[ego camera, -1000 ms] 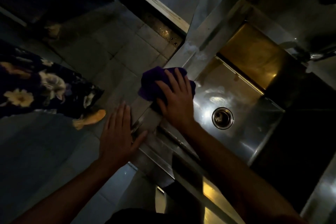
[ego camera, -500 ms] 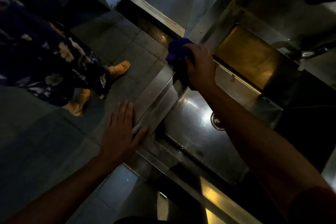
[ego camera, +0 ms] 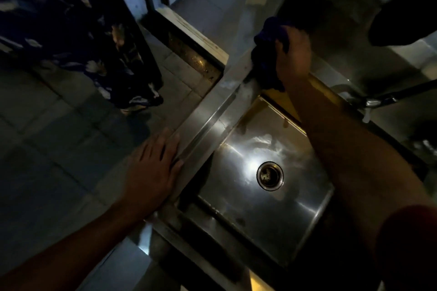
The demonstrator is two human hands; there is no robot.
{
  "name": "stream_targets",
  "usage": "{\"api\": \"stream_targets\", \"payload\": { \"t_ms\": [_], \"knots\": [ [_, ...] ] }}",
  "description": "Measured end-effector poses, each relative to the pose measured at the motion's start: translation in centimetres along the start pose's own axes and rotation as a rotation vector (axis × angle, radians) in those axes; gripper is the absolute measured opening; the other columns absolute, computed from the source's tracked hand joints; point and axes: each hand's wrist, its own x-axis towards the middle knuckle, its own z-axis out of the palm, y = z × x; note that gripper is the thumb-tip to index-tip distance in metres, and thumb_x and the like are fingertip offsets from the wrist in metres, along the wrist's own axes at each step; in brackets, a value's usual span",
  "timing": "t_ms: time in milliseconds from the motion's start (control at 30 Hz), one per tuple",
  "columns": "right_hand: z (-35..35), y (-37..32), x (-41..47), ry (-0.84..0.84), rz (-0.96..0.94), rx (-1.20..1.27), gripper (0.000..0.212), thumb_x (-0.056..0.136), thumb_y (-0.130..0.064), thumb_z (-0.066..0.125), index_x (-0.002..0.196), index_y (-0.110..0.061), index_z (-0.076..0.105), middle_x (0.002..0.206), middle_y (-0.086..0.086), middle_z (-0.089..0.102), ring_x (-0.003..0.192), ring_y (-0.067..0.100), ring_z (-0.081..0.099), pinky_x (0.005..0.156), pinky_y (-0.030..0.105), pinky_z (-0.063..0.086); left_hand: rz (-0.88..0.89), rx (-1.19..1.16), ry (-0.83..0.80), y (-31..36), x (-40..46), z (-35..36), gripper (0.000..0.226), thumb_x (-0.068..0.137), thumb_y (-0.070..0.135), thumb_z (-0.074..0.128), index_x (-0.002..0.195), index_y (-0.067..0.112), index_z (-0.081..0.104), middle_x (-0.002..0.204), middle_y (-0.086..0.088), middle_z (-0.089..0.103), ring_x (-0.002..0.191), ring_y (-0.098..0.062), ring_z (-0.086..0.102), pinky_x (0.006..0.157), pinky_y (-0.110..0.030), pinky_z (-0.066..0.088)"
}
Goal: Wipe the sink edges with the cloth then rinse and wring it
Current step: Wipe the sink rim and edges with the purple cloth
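A steel sink (ego camera: 214, 111) fills the middle of the dim head view, its drain (ego camera: 270, 175) in the basin floor. My right hand (ego camera: 294, 59) presses a bunched purple cloth (ego camera: 267, 54) on the sink's left edge at the far corner, fingers wrapped over it; part of the cloth is hidden under the hand. My left hand (ego camera: 155, 168) lies flat, fingers spread, on the near part of the same left edge and holds nothing.
A tap (ego camera: 378, 99) reaches in from the right over the basin's far side. Another person in a dark flowered garment (ego camera: 78, 30) stands on the tiled floor at the left. A door threshold (ego camera: 189, 38) lies beyond the sink's far corner.
My right hand slid the cloth along the left edge from the near part to the far corner. The left hand stayed flat on the edge. The other person stepped further away.
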Motion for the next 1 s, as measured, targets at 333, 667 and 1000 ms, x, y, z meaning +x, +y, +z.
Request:
{"api": "stream_targets", "payload": {
  "t_ms": [333,667,1000],
  "knots": [
    [4.2,-3.4,-3.8,-0.109,-0.071,-0.112,0.044,0.099,-0.050,0.034,0.133,-0.032,0.056,0.151,0.004,0.044,0.145,0.026,0.032,0.119,0.054,0.018,0.005,-0.005,0.011,0.1,0.1,-0.3,0.056,0.103,0.039,0.032,0.153,0.014,0.034,0.158,-0.014,0.035,0.138,-0.035,0.043,0.109,-0.051,0.039],
    [4.8,-8.7,-18.9,-0.165,-0.133,-0.006,0.048,0.090,-0.044,0.054,0.135,-0.028,0.058,0.150,0.009,0.045,0.142,0.031,0.033,0.119,0.057,0.018,-0.116,-0.056,0.025,0.4,-0.2,-0.1,0.070,0.101,0.049,0.029,0.154,0.003,0.025,0.157,-0.019,0.035,0.142,-0.031,0.039,0.118,-0.046,0.030],
    [5.7,-8.4,-21.2,-0.133,-0.060,-0.012,0.056,0.087,-0.038,0.058,0.140,-0.022,0.051,0.151,0.014,0.042,0.142,0.034,0.033,0.115,0.059,0.027,-0.108,0.038,0.060,0.4,-0.2,0.2,0.070,0.098,0.044,0.032,0.147,-0.005,0.037,0.146,-0.027,0.047,0.131,-0.040,0.050,0.111,-0.048,0.036]
  ]
}}
